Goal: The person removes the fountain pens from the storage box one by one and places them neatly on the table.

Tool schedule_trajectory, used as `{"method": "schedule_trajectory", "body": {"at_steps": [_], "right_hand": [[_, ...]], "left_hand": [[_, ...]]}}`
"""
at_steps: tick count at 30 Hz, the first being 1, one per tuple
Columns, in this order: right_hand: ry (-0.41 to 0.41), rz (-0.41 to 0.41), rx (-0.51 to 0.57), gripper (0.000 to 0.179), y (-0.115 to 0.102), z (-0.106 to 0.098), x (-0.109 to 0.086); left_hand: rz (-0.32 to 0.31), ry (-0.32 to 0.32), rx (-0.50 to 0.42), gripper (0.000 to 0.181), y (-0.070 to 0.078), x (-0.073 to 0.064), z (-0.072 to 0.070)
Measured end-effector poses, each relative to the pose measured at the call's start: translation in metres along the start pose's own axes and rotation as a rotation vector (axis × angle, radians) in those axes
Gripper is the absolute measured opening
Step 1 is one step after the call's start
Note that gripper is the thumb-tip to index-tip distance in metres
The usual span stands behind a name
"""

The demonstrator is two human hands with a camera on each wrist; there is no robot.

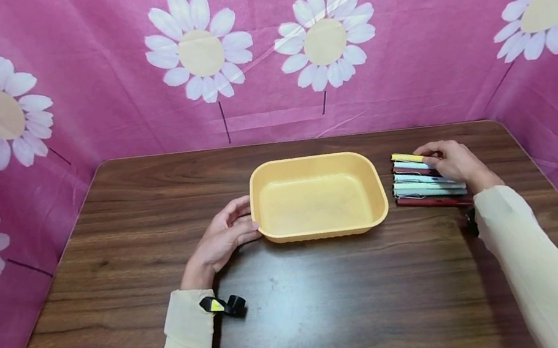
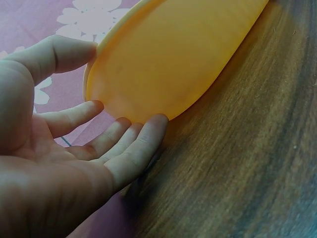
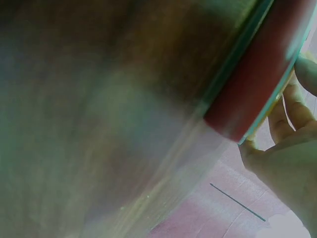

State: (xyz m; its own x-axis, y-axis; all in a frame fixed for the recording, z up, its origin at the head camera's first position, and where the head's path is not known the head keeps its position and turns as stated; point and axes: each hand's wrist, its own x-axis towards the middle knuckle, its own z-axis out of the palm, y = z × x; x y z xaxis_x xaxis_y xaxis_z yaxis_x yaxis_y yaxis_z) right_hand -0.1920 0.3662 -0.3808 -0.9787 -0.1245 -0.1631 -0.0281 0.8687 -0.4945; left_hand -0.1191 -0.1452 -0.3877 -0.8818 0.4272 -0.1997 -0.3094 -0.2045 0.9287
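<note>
A shallow yellow plastic tray [image 1: 323, 231] with rounded corners stands on the table with nothing in it. At its left end my left hand [image 1: 221, 237] touches the outer wall with spread fingertips; in the left wrist view the thumb [image 2: 64, 54] meets the rim. To the tray's right, several clipped pens lie side by side: light blue, pale green and dark red [image 1: 429, 201]. The farthest is a yellow pen [image 1: 406, 158], whose right part my right hand [image 1: 453, 162] pinches and partly hides. In the right wrist view a dark red pen [image 3: 262, 74] hides part of the fingers.
The brown wood-grain table [image 1: 302, 306] ends at a pink cloth [image 1: 115, 72] with white daisies, which hangs behind and at both sides. A black strap with a small camera [image 1: 226, 304] sits on the left wrist.
</note>
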Motion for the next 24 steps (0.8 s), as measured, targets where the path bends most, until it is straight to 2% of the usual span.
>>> {"method": "schedule_trajectory", "body": {"at_steps": [24], "right_hand": [[0.05, -0.04, 0.018, 0.024, 0.0002, 0.0017, -0.0052]], "left_hand": [[-0.008, 0.011, -0.005, 0.068, -0.001, 0.0005, 0.0007]]}}
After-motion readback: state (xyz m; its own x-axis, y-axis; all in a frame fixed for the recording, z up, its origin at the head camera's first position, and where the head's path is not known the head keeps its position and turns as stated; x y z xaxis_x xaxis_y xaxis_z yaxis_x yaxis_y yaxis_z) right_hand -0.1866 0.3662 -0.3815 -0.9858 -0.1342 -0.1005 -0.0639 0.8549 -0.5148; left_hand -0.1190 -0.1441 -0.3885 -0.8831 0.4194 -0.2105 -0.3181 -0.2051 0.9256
